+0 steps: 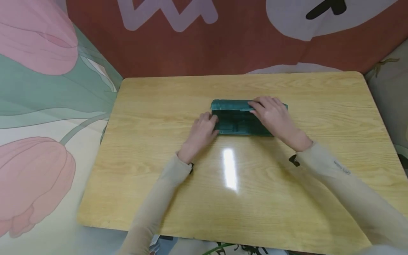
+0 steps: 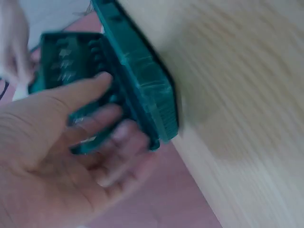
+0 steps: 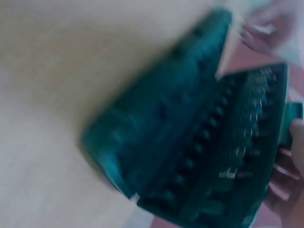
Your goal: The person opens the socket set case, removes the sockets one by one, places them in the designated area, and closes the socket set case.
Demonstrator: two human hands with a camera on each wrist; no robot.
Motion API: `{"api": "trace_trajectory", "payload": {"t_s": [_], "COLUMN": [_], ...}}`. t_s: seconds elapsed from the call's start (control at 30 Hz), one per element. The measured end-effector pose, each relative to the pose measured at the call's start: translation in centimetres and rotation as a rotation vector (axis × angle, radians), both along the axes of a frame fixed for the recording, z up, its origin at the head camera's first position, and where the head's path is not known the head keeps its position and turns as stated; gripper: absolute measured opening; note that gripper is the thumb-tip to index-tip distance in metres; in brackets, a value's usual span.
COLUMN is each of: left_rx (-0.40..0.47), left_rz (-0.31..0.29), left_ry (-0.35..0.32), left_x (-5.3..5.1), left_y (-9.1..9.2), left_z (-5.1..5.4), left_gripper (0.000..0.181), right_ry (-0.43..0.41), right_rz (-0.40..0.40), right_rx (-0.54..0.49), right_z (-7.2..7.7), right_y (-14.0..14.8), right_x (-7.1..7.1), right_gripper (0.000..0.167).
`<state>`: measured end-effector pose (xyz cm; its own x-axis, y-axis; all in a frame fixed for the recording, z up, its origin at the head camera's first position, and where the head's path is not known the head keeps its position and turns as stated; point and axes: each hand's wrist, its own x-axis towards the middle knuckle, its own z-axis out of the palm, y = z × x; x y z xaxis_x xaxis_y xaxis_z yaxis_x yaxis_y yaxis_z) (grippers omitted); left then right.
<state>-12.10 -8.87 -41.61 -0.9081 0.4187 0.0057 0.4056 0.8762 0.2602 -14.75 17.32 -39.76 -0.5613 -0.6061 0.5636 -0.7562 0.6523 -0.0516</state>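
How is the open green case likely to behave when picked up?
The green case is probably stiff, given its crisp, moulded walls. Opened along a fold, it may swing if lifted by one side. Its glossy outer surface could be slippery.

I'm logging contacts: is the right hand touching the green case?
Touching. The head view shows the right hand gripping the green case by its upper half.
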Motion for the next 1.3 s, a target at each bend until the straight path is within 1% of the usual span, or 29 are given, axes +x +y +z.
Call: {"api": "trace_trajectory", "payload": {"t_s": [0.03, 0.07, 0.13, 0.2, 0.27, 0.33, 0.43, 0.53, 0.63, 0.8, 0.93, 1.03, 1.13, 1.2, 1.3], "left_rx": [0.011, 0.017, 0.025, 0.019, -0.010, -0.040, -0.086, -0.124, -0.172, -0.207, -0.235, -0.235, -0.235, -0.238, -0.243], "left_rz": [-0.043, -0.073, -0.104, -0.113, -0.119, -0.125, -0.112, -0.097, -0.116, -0.147, -0.126, -0.118, -0.121, -0.119, -0.112], "left_ry": [0.011, 0.024, 0.066, 0.102, 0.113, 0.104, 0.070, 0.051, 0.052, 0.050, 0.027, -0.029, -0.098, -0.139, -0.176], "left_x": [-0.1, -0.3, -0.8, -1.3, -1.6, -1.9, -2.2, -2.3, -2.2, -2.0, -1.8, -1.9, -1.9, -1.9, -1.9], "left_y": [0.4, 0.9, 1.6, 2.1, 2.4, 2.6, 2.7, 2.9, 3.4, 4.5, 4.6, 4.9, 5.2, 5.3, 5.5], "left_z": [-0.2, -0.3, -0.4, -0.5, -0.6, -0.8, -1.1, -1.3, -1.6, -2.1, -2.2, -2.3, -2.4, -2.5, -2.6], "left_gripper": [0.042, 0.045, 0.053, 0.063, 0.070, 0.074, 0.085, 0.094, 0.100, 0.103, 0.103, 0.103, 0.104, 0.104, 0.104], "right_ry": [-0.042, -0.088, -0.188, -0.290, -0.403, -0.510, -0.617, -0.657, -0.668, -0.685, -0.696, -0.689, -0.722, -0.759, -0.836], "right_rz": [0.009, 0.019, 0.042, 0.063, 0.079, 0.074, 0.068, 0.064, 0.051, -0.028, -0.079, -0.137, -0.175, -0.181, -0.189], "right_rx": [-0.001, 0.004, 0.013, 0.022, 0.019, 0.005, -0.024, -0.045, -0.067, -0.030, -0.016, -0.004, 0.010, 0.000, -0.035], "right_z": [0.6, 1.2, 2.4, 3.5, 4.3, 4.7, 4.6, 3.9, 3.1, 2.1, 1.5, 0.8, -0.2, -1.1, -2.4], "right_y": [0.2, 0.5, 1.0, 1.5, 1.8, 1.9, 1.8, 1.7, 1.8, 1.7, 0.2, -0.7, -1.3, -1.5, -1.7], "right_x": [-0.5, -1.1, -2.4, -3.8, -5.1, -6.2, -7.9, -9.2, -10.1, -11.3, -12.3, -13.0, -13.5, -13.7, -14.0], "right_gripper": [0.028, 0.026, 0.022, 0.022, 0.025, 0.029, 0.034, 0.035, 0.032, 0.033, 0.034, 0.031, 0.030, 0.030, 0.032]}}
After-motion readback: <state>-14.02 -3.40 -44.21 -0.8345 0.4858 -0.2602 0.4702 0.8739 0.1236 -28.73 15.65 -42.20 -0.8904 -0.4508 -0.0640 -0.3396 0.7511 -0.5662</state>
